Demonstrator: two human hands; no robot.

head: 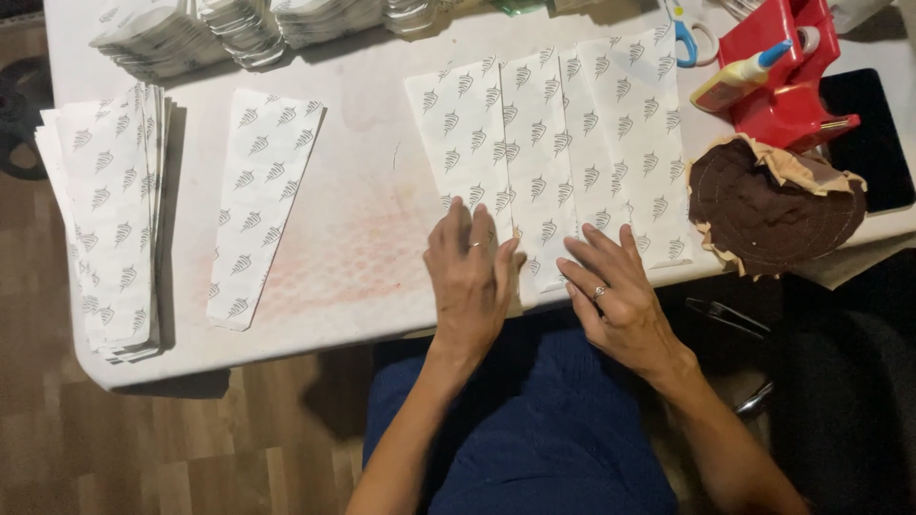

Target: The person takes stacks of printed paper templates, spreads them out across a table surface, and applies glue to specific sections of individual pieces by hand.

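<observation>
**Gently squaring the fanned paper pieces**

Now we have both palms down, fingers spread, on the near ends of the fanned paper pieces (553, 153) at the table (363, 248) edge. Our left hand (472, 277) presses flat on the leftmost piece; our right hand (611, 286) rests on the middle ones, pinching nothing. We judge it best to keep the pressure light and even, so the overlaps stay regular and the ends do not slip off the edge.
</observation>
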